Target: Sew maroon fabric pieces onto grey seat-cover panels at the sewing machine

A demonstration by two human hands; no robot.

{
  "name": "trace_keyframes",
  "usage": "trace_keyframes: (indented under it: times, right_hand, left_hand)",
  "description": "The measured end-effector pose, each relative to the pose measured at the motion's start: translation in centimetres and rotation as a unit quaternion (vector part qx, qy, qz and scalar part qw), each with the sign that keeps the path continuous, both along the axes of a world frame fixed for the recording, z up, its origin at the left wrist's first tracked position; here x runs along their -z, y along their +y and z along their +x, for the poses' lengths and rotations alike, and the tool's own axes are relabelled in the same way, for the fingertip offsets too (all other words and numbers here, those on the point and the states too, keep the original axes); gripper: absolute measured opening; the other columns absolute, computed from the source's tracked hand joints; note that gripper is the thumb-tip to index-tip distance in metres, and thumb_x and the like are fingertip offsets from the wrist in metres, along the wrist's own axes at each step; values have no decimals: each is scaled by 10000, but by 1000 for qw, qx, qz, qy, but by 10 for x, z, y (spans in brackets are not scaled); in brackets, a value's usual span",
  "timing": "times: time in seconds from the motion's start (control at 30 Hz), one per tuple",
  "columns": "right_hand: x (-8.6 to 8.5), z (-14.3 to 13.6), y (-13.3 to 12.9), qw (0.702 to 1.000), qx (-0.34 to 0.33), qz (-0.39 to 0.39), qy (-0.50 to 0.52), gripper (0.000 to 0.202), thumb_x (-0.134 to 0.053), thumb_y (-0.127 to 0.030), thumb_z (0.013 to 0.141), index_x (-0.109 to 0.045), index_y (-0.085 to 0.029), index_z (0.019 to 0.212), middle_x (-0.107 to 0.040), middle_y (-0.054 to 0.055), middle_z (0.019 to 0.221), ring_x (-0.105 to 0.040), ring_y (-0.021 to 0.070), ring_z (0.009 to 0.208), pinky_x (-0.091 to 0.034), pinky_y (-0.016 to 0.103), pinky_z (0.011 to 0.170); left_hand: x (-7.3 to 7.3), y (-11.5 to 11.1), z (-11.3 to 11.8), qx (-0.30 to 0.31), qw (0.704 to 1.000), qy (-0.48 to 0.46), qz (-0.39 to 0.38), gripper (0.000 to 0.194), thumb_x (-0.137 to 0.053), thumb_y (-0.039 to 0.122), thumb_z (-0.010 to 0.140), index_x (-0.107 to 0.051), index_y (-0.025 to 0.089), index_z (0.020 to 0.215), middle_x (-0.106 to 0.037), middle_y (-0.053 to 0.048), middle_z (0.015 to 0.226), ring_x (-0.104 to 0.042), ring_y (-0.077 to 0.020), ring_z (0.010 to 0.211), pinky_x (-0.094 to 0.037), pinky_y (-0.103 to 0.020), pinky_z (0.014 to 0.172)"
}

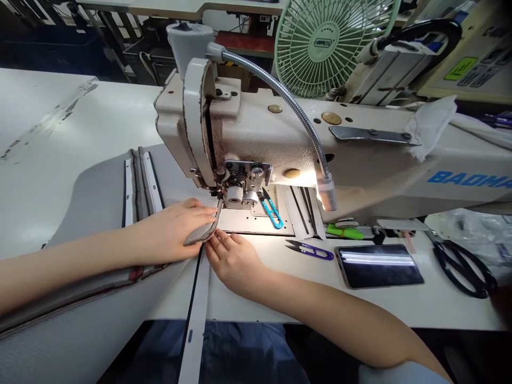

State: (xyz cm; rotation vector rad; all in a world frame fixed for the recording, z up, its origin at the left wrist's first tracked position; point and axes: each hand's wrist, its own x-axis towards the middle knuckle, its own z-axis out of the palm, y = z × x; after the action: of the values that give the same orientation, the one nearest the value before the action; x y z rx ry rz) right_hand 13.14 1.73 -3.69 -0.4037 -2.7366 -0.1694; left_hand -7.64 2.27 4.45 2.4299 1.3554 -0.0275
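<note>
My left hand (172,232) lies on the grey fabric (104,197), its fingers over a folded edge just in front of the needle area of the sewing machine (256,128). My right hand (236,261) is closed at the near corner of that fold, fingertips pressed together on the fabric edge. A white strip with a black border (196,325) hangs down from beneath the hands over the table's front edge. The needle tip is hidden behind the presser parts.
Right of the needle area are blue snips (272,212), purple snips (316,251), a green tool (344,231), a phone (380,265) and black-handled scissors (460,264). A lamp (327,193) hangs above; a green fan (328,45) stands behind.
</note>
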Motion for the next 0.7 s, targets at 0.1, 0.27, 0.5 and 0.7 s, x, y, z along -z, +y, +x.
trace_keyframes:
  times: [0.1,0.27,0.5,0.7]
  right_hand:
    - [-1,0,1,1000,7,3,12,325,-408,-76,969,-667,12,1144,-699,221,1175,-661,309,1115,-545,393,769]
    - [-3,-1,2,1000,14,3,11,335,-388,-74,976,-678,-2,1127,-706,211,1164,-659,299,1109,-538,384,756]
    - [-6,-1,3,1000,2,-14,12,316,-407,-71,977,-662,26,1136,-700,237,1155,-657,300,1101,-524,393,784]
    - [-6,-1,2,999,-1,-44,-11,305,-427,-68,973,-650,33,1155,-684,257,1176,-633,315,1145,-519,407,808]
  left_hand:
    - [0,0,1,5,1000,4,-1,422,-564,249,815,-621,178,1227,-591,-69,1370,-497,-260,1269,-454,-370,1051]
    - [2,0,2,7,1000,13,-8,406,-554,251,828,-618,165,1219,-575,-70,1390,-480,-260,1269,-453,-373,1048]
    - [7,1,1,11,1000,7,-6,346,-537,233,823,-634,174,1149,-567,-74,1392,-487,-258,1255,-454,-365,1026]
    - [5,3,5,20,1000,-4,-6,332,-532,225,815,-645,191,1125,-619,-98,1306,-538,-273,1192,-458,-401,1004]
